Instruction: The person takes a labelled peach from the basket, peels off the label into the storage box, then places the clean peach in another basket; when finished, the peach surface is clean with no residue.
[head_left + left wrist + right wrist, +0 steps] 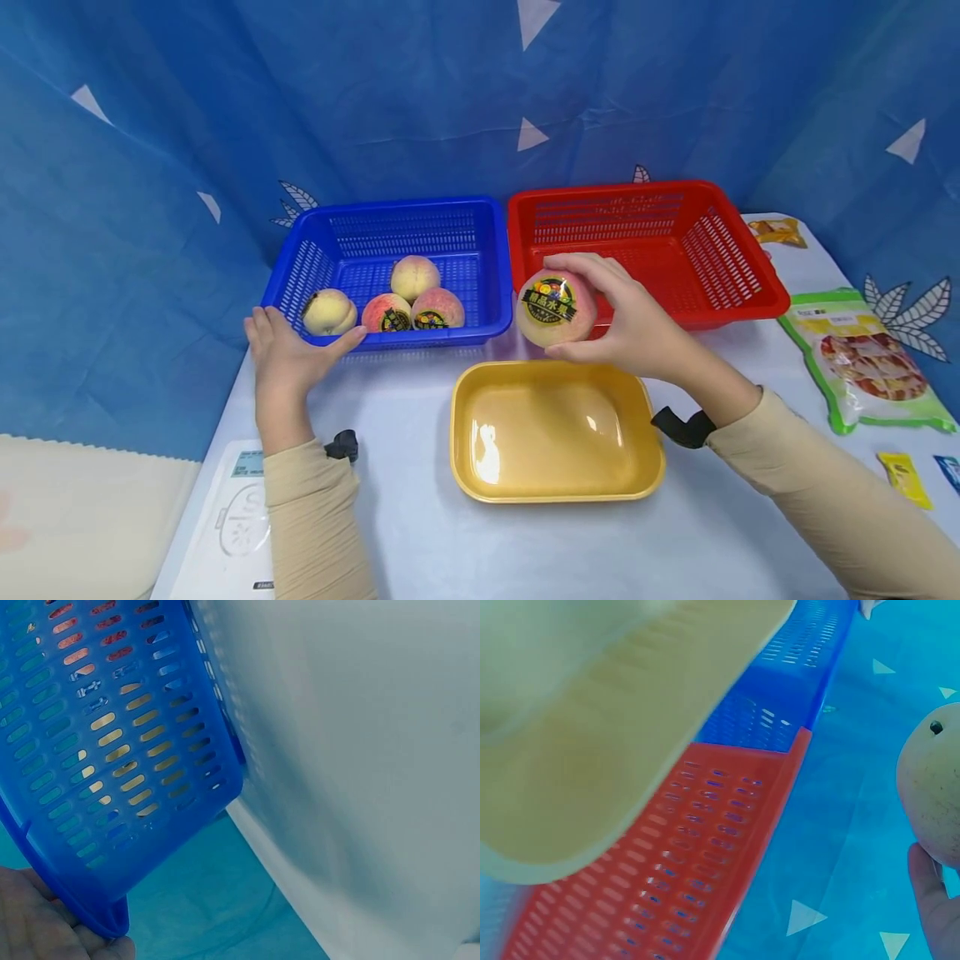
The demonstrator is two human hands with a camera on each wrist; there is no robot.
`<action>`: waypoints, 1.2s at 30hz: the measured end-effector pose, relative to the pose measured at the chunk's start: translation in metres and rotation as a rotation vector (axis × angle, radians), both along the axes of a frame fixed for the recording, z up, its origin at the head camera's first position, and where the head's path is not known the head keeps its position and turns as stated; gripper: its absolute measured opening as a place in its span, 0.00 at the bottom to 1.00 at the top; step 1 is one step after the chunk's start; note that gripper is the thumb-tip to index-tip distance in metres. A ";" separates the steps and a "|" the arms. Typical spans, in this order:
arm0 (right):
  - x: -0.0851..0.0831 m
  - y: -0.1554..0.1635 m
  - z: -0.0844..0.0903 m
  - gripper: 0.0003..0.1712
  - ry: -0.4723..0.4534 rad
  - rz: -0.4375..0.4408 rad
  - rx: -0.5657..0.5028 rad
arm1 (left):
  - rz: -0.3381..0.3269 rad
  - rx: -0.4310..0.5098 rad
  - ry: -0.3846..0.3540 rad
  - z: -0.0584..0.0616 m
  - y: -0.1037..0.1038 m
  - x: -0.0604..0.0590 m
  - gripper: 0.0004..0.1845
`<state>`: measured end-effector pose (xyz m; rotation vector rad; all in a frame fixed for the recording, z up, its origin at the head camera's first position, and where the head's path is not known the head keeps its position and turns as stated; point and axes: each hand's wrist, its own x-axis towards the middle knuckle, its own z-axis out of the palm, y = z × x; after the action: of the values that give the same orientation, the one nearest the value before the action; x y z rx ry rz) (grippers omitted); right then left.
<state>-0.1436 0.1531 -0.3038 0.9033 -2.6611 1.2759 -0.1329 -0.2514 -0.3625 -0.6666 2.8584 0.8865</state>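
Note:
In the head view my right hand (pixel 626 321) holds a peach (pixel 557 308) with a black label, thumb below and fingers above. The peach is up over the gap between the red basket and the yellow tray (pixel 558 492). In the right wrist view the peach (pixel 934 787) shows its stem end beside my fingers (pixel 934 907). My left hand (pixel 288 354) grips the near left corner of the blue basket (pixel 495 275), its thumb along the front rim. Inside lie several peaches, among them a pale one (pixel 330 312) and a labelled one (pixel 438 308).
The red basket (pixel 645 250) stands right of the blue one. To the right lie a green-edged food bag (pixel 862 358), a yellow packet (pixel 903 479) and an orange packet (pixel 780 232). A white printed box (pixel 232 517) is at lower left. A blue curtain (pixel 420 100) hangs behind.

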 end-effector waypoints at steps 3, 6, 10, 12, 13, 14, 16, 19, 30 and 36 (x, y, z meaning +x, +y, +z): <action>0.006 0.006 -0.004 0.51 -0.021 -0.015 0.020 | 0.000 -0.003 -0.003 -0.001 0.000 0.000 0.79; 0.011 0.013 -0.008 0.50 -0.052 -0.024 0.028 | 0.001 -0.003 -0.001 -0.001 0.001 0.000 0.79; 0.017 0.021 -0.012 0.50 -0.072 -0.038 0.049 | 0.003 -0.012 0.015 0.000 0.003 0.002 0.79; 0.019 0.023 -0.014 0.50 -0.074 -0.044 0.063 | 0.006 -0.027 0.033 0.001 0.005 0.004 0.78; 0.020 0.024 -0.014 0.50 -0.073 -0.044 0.066 | 0.006 -0.036 0.047 0.002 0.007 0.005 0.78; 0.021 0.024 -0.015 0.50 -0.073 -0.044 0.067 | 0.006 -0.046 0.064 0.003 0.009 0.006 0.77; 0.022 0.025 -0.016 0.51 -0.072 -0.042 0.064 | 0.001 -0.071 0.107 0.006 0.014 0.008 0.74; 0.023 0.026 -0.019 0.51 -0.074 -0.040 0.054 | -0.015 -0.099 0.186 0.011 0.027 0.011 0.70; 0.028 0.030 -0.023 0.52 -0.088 -0.044 0.045 | -0.285 -0.035 0.456 0.048 0.103 0.036 0.39; 0.030 0.031 -0.023 0.52 -0.094 -0.050 0.035 | -0.605 0.170 0.546 0.055 0.145 0.048 0.25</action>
<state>-0.1134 0.1845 -0.3273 0.7943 -2.7670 1.2967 -0.0850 -0.1066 -0.3075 0.5241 3.0508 1.3110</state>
